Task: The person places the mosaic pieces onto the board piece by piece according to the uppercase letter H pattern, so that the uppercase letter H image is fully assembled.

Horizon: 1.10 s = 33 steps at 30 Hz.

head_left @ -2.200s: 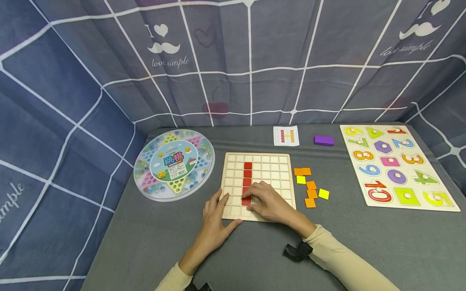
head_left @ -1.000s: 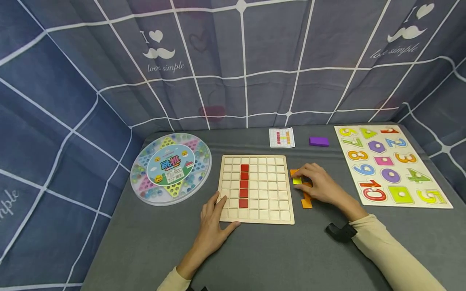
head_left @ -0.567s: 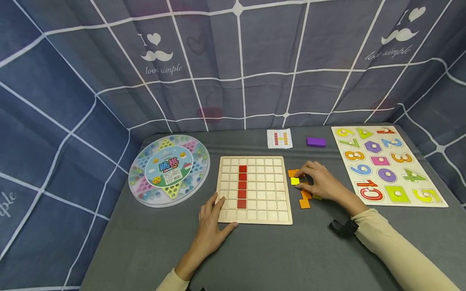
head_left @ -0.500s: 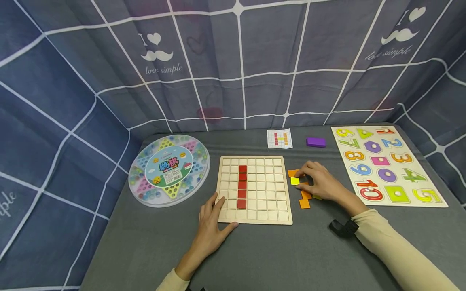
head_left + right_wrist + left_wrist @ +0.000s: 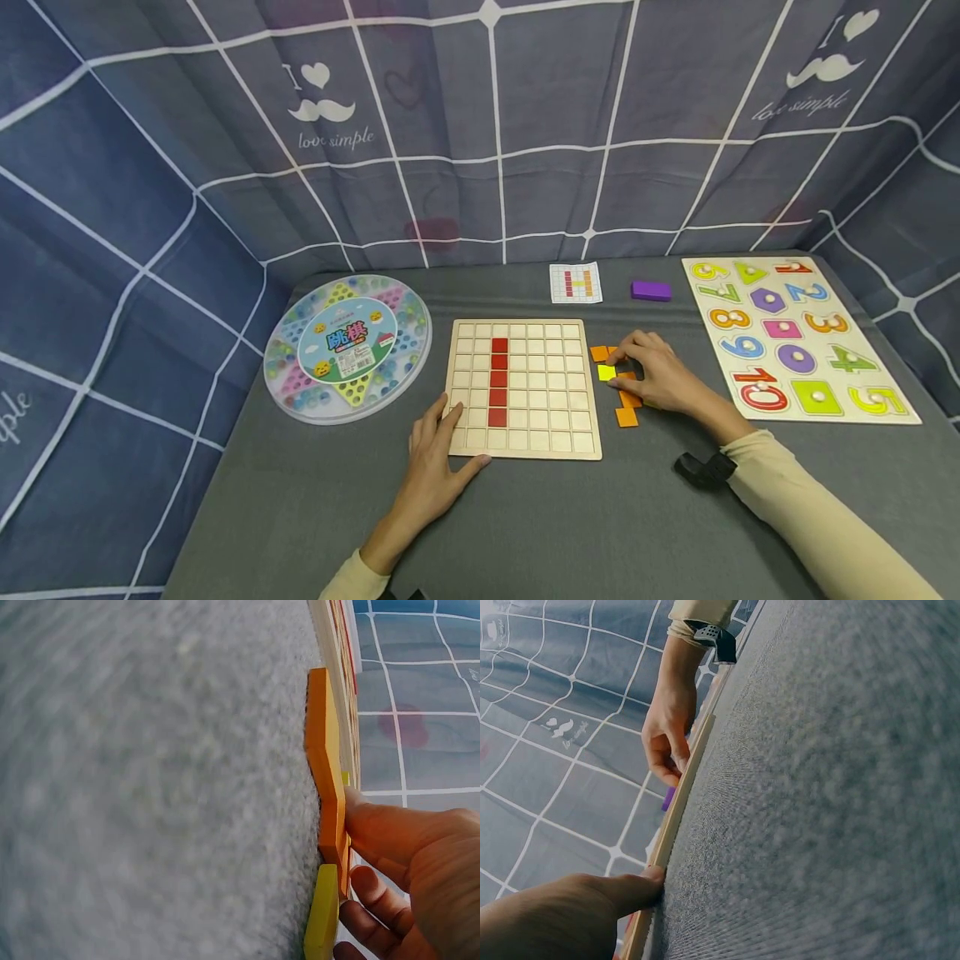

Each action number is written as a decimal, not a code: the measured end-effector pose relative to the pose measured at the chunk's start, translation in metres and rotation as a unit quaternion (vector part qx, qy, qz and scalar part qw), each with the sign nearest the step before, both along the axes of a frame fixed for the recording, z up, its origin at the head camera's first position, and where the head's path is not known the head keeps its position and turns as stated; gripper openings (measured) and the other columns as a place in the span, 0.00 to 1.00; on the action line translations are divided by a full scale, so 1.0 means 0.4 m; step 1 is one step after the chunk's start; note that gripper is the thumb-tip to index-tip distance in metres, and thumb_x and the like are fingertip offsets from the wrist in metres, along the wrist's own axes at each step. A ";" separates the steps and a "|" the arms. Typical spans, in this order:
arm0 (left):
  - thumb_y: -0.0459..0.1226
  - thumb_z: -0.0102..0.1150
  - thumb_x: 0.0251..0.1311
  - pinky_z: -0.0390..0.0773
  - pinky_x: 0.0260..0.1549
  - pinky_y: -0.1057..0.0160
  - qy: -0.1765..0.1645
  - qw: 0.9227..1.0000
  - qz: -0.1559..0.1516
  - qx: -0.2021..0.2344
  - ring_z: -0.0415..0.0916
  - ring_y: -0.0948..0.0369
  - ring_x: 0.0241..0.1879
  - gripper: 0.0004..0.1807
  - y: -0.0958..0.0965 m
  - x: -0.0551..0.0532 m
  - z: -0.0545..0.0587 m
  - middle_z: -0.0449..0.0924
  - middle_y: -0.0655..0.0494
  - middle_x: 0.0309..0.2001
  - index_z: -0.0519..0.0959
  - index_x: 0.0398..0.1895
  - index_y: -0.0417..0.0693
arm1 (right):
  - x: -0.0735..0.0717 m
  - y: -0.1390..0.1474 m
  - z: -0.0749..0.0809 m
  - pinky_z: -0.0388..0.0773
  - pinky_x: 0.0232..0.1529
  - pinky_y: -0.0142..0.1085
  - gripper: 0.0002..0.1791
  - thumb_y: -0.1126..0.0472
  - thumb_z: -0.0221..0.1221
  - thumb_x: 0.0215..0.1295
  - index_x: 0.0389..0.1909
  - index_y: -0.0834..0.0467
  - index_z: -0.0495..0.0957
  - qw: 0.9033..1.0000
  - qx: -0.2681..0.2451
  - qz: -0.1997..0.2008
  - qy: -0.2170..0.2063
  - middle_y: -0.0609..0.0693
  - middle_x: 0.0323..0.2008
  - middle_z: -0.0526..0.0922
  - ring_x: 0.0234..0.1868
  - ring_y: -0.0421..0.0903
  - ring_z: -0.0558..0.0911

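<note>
Five is not needed here; a wooden grid board (image 5: 551, 433) lies flat on the table, with a column of several red square tiles (image 5: 498, 378) in its cells. My left hand (image 5: 435, 467) rests at its lower left corner, fingers extended along the left edge and thumb on the front edge. To the board's right, my right hand (image 5: 660, 375) pinches a yellow square tile (image 5: 606, 372) between thumb and forefinger. Around it lie several orange tiles (image 5: 627, 417). Another yellow tile (image 5: 322, 911) shows below the fingers in the right wrist view, but the hand hides it in the head view.
Behind the board lie a small pattern card (image 5: 576, 283) and a purple block (image 5: 651, 291). A round Chinese checkers set (image 5: 348, 342) sits on the left. A number-and-shape puzzle board (image 5: 798, 342) lies on the right. A patterned curtain (image 5: 450, 108) encloses the table.
My right hand has left the red column and moved right to the loose tiles, where its fingers have come to the yellow tile. The left hand has stayed at the board's corner.
</note>
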<state>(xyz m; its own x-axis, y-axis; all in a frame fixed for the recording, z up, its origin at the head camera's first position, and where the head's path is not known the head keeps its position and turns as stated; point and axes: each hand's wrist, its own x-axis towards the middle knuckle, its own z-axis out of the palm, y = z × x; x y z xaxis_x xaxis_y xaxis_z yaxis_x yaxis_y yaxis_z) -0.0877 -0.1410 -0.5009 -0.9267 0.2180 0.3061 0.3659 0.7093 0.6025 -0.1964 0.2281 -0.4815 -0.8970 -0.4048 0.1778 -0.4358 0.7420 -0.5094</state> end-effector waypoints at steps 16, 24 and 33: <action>0.47 0.75 0.48 0.62 0.53 0.41 0.000 1.000 0.002 0.003 0.59 0.41 0.63 0.46 0.000 0.000 0.004 0.57 0.34 0.72 0.67 0.68 0.37 | 0.002 0.007 -0.013 0.60 0.53 0.53 0.13 0.63 0.73 0.51 0.38 0.55 0.83 0.999 -0.031 0.003 0.011 0.50 0.42 0.77 0.48 0.52 0.71; 0.46 0.76 0.48 0.62 0.52 0.41 -0.006 1.000 0.004 0.001 0.59 0.42 0.63 0.45 0.001 0.001 0.005 0.56 0.34 0.72 0.67 0.68 0.37 | 0.002 0.010 -0.015 0.60 0.52 0.53 0.12 0.63 0.73 0.52 0.37 0.57 0.82 0.999 -0.034 0.001 0.023 0.51 0.41 0.78 0.48 0.53 0.72; 0.46 0.75 0.48 0.61 0.54 0.41 -0.010 1.000 0.003 0.002 0.59 0.42 0.63 0.45 0.001 0.001 0.003 0.56 0.35 0.72 0.67 0.68 0.37 | 0.001 0.011 -0.023 0.60 0.51 0.52 0.12 0.64 0.72 0.52 0.37 0.56 0.82 0.999 -0.038 0.002 0.030 0.51 0.41 0.77 0.47 0.52 0.72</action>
<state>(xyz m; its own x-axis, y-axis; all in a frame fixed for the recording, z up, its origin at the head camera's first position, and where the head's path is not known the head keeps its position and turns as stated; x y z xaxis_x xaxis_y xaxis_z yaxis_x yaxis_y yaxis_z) -0.0875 -0.1407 -0.4998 -0.9337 0.2115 0.2890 0.3501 0.7086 0.6126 -0.1959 0.2324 -0.4906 -0.8826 -0.3910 0.2611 -0.4694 0.7012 -0.5367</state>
